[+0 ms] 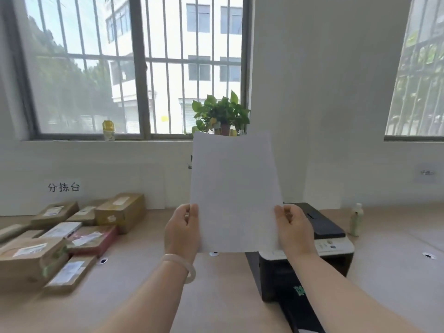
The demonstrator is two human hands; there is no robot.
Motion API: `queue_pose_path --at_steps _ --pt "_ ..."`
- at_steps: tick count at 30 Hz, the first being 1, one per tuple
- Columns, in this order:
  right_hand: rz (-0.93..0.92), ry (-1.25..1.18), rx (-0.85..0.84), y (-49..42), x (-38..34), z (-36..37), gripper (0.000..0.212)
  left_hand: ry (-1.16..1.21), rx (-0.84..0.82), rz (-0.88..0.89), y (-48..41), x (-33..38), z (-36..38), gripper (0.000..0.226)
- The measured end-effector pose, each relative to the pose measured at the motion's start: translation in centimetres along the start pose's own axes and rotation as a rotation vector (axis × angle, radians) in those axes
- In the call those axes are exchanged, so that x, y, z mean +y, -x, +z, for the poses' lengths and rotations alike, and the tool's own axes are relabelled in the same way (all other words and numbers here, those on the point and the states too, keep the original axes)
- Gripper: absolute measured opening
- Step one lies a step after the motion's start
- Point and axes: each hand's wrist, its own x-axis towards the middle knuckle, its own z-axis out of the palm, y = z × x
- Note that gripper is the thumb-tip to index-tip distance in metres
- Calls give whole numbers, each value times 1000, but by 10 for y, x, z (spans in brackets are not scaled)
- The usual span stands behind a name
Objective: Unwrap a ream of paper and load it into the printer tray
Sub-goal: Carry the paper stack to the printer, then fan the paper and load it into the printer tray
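So I've got the plain white sheets of paper (236, 193) held upright in front of me, my left hand (181, 233) pinching the lower left edge and my right hand (294, 230) pinching the lower right. Below them, the black-and-white printer (312, 251) sits on the pale wooden worktop (216, 284), brown cardboard parcels (72, 234) off to the left.

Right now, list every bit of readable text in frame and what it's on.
"分拣台": white wall sign above the parcels.
Small wall label at far right: too blurred to read.
Shipping labels on the parcels: too small to read.
Green marking on the printer's front: blurred, unreadable.
Printer control panel: unreadable.
Paper held up in both hands: blank on the side seen.
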Motion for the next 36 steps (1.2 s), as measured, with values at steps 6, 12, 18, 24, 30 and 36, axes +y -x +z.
queue_pose_path --at_steps 6,12,18,24,30,36 --pt "41 -17 -15 -21 35 47 14 -50 3 -11 -31 -48 11 21" --pt "95 22 -49 -37 85 108 13 -111 -16 -95 -67 -123 21 22" --pt "274 5 -116 -22 146 144 12 -165 -72 -244 -59 -192 28 20" --pt "540 37 -236 44 229 157 18 -295 -198 -577 5 -266 20 18" --pt "773 114 -380 100 299 149 14 -340 -351 -884 68 -320 16 25" --pt "860 148 -446 107 323 138 14 206 -441 -1432 68 -347 17 25"
